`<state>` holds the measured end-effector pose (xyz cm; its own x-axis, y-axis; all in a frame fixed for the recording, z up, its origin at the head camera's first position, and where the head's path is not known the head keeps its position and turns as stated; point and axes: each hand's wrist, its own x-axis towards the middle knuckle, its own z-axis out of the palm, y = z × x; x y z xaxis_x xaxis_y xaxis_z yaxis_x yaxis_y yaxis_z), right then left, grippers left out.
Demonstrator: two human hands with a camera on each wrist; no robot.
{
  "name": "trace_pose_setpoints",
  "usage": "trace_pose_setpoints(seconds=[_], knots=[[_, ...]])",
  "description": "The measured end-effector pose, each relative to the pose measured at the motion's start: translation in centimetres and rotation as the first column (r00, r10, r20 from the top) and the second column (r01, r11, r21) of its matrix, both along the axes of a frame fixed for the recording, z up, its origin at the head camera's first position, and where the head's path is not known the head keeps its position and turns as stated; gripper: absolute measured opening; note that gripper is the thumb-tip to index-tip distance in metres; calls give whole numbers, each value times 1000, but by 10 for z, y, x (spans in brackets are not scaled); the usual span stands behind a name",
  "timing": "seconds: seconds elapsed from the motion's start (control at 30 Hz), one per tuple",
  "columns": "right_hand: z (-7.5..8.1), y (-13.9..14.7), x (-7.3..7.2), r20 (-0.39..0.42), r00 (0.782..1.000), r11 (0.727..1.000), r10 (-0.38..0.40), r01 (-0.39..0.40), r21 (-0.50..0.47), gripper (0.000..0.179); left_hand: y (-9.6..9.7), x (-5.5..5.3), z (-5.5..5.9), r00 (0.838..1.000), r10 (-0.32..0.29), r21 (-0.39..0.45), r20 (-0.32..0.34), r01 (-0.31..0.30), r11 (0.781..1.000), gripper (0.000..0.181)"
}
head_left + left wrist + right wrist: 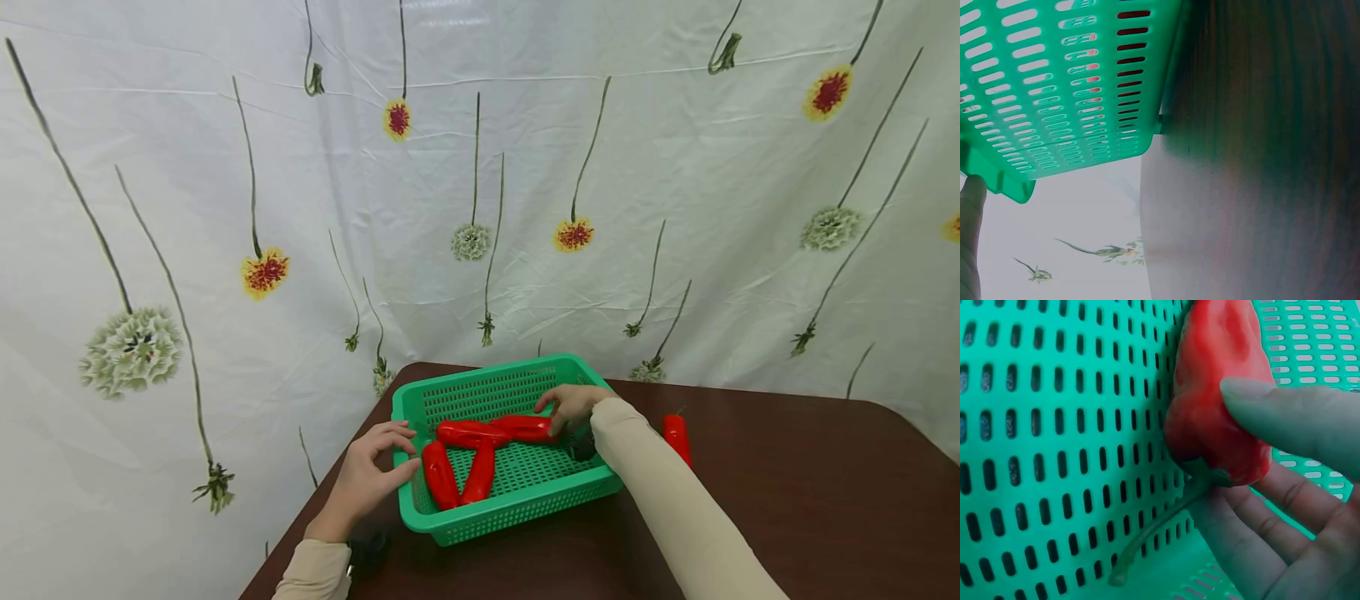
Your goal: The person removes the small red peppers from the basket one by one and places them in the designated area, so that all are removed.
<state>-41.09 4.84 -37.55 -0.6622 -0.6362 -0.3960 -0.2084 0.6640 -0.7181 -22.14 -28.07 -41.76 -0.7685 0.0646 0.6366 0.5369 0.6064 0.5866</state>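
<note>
A green plastic basket (517, 497) with slotted walls stands on the table in the head view. Inside it, toward the back right, my right hand (573, 407) holds a red pepper (525, 428). The right wrist view has the thumb on this pepper (1225, 356) near its stem end, with fingers behind; its green stem (1154, 528) points away along the basket wall. More red peppers (441, 475) lie in the basket's left half. At the left rim is my left hand (367, 475), fingers loosely bent and touching the edge; the left wrist view shows one finger (971, 206) against the rim.
Right of the basket, another red pepper (677, 437) lies on the dark brown table (810, 483), partly behind my right forearm. A white flower-patterned cloth (525, 292) hangs behind the table and along its left side.
</note>
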Motion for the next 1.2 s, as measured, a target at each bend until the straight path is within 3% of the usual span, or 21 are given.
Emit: trace_pose_setpoints(seconds=[0.47, 0.73, 0.97, 1.2], knots=[[8, -6, -2, -35, 999, 1000, 28, -27, 4, 37, -1, -4, -3, 1000, -8, 10, -4, 8, 1000, 11], [19, -9, 7, -58, 998, 999, -33, 34, 10, 35, 0, -4, -1, 1000, -20, 15, 7, 20, 1000, 7], [30, -6, 14, -139, 990, 1000, -9, 12, 18, 36, 2, -3, 0, 1000, -6, 3, -2, 6, 1000, 11], [40, -1, 17, -94, 994, 998, -54, 50, -40, 39, 0, -2, -1, 1000, 2, 6, 10, -2, 1000, 7]])
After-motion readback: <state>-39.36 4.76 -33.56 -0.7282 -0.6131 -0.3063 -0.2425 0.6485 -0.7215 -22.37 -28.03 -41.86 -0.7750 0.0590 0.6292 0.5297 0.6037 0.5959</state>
